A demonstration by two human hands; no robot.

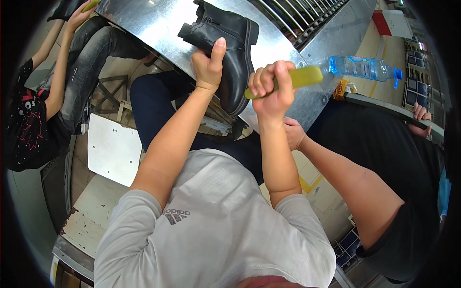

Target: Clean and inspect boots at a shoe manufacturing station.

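Observation:
A black ankle boot (230, 43) lies on its side at the near edge of a shiny metal table (144, 19). My left hand (207, 65) grips the boot by its upper part, thumb raised along the leather. My right hand (271, 89) is closed in a fist on a yellow-green tool handle (302, 77), held just to the right of the boot's sole. What the tool's working end looks like I cannot make out.
A clear plastic water bottle (362, 67) lies on the table at the right, next to roller rails (307, 12). A person in black (379, 153) sits close at my right, hand near my elbow. Another person (33, 110) sits at the left, holding up a dark shoe. A white stool (113, 149) stands below.

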